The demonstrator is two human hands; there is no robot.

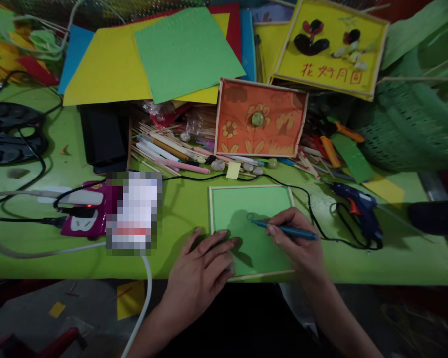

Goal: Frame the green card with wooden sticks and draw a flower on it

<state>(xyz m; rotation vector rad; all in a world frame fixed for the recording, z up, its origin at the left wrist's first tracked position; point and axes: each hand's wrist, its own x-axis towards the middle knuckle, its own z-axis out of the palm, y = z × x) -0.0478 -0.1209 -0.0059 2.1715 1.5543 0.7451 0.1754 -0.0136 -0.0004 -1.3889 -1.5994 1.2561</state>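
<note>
A green sheet [261,258] edged with thin wooden strips lies on the table in front of me. My right hand [302,243] grips a blue-green marker pen [296,231], its tip touching the sheet. At that tip a small curved line [250,217] shows on the green surface. My left hand [205,263] rests flat across the sheet's lower left corner, fingers apart, covering part of the wooden edge. Whether anything lies beneath its palm is hidden.
A glue gun [358,206] with a black cord sits at right. Pens [171,154] and sticks lie behind, beside an orange framed picture [239,117] and coloured sheets [186,54]. On the left are a purple power strip [93,214], cables and a black phone [104,134].
</note>
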